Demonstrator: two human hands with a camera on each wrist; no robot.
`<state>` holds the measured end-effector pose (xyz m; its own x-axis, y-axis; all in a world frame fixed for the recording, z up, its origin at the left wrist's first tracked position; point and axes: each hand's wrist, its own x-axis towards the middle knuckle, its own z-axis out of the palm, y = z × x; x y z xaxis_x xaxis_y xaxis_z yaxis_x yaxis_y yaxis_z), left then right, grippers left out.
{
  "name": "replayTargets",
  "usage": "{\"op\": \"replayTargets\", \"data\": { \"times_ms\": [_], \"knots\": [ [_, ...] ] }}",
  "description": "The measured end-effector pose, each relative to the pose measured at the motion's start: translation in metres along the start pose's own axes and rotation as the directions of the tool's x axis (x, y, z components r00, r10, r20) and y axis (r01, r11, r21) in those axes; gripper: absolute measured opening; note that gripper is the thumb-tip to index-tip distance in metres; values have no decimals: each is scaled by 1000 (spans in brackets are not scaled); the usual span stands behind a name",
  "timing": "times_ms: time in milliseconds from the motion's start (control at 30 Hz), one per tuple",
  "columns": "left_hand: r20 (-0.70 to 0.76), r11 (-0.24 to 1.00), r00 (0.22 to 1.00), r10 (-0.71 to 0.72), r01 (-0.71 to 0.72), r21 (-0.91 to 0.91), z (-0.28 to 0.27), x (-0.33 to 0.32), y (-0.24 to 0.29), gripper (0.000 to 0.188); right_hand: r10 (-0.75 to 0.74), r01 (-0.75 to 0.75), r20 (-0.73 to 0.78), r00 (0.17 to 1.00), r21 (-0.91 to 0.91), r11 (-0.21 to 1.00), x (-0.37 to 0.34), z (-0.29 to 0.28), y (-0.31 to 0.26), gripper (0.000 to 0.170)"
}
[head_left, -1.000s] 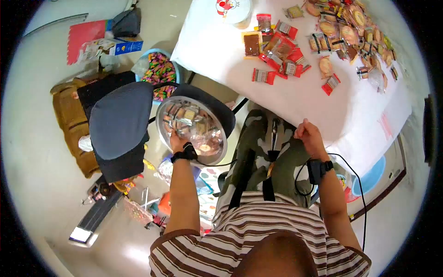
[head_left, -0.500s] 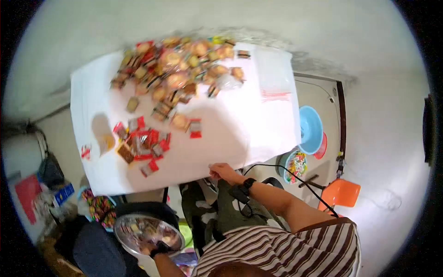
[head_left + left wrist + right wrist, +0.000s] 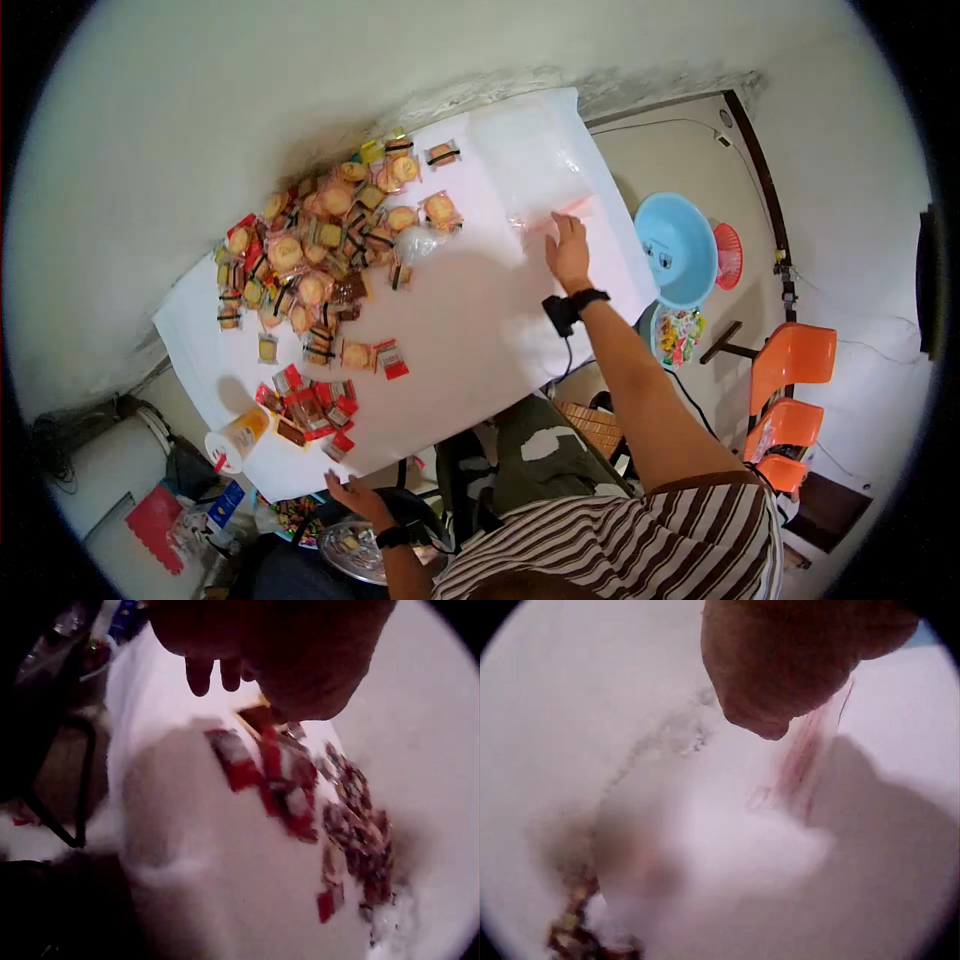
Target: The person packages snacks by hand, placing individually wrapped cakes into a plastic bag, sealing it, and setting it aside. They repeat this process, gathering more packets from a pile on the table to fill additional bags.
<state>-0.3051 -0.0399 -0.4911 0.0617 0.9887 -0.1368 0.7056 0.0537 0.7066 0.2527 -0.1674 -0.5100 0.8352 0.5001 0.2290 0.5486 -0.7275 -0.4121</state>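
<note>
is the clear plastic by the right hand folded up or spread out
Spread out: in the head view the clear plastic lies flat on the white tabletop, its reddish strip showing by the right hand.

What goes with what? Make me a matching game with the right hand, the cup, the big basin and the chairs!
Things:
1. Right hand
2. Cup
3. Big basin
4. Chairs

Matches:
A. light blue
B. by the flat clear plastic
C. bright orange
D. near the bunch of red packets

Right pairs: 1-B, 2-D, 3-A, 4-C.
</note>
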Motion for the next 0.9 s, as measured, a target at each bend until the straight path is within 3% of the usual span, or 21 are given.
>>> {"op": "replayTargets", "data": {
  "times_ms": [67,100,133,167,200,233,300,400,500,633,700,833,900],
  "knots": [
    [53,997,997,50,-47,-56,23,10,52,43,-68,86,110,992,-161,983,22,-2,20,45],
    [102,989,991,91,-78,-123,31,12,71,39,-55,72,112,992,-151,986,28,1,33,45],
    [103,991,990,97,-86,-107,37,12,89,39,-134,178,188,973,-237,955,34,6,46,41],
    [149,980,968,201,-198,-37,42,12,105,36,-205,286,269,941,-309,907,38,11,54,37],
    [202,951,933,298,-309,26,46,12,119,33,-191,307,347,918,-319,896,42,9,54,26],
    [206,947,930,305,-319,41,50,12,130,33,-183,295,346,920,-308,904,46,9,54,26],
    [274,957,917,291,-275,-96,56,10,153,31,-161,275,400,902,-246,930,52,8,57,17],
    [303,967,919,252,-233,-99,61,11,177,30,-258,317,357,898,-120,941,55,8,57,13],
    [299,965,918,259,-234,-117,64,16,212,29,-196,253,382,903,-104,962,58,3,50,11],
    [335,952,892,304,-290,-93,64,24,234,29,-221,257,326,919,-73,964,68,-5,41,9],
    [324,951,894,309,-281,-132,65,27,241,28,-142,140,267,953,24,990,74,-8,38,7],
    [339,938,875,345,-315,-143,64,30,253,27,-78,47,218,973,141,989,90,-17,30,6],
    [390,919,838,381,-388,-65,63,32,257,26,-112,110,-13,994,306,946,98,-18,26,6]
  ]
}}
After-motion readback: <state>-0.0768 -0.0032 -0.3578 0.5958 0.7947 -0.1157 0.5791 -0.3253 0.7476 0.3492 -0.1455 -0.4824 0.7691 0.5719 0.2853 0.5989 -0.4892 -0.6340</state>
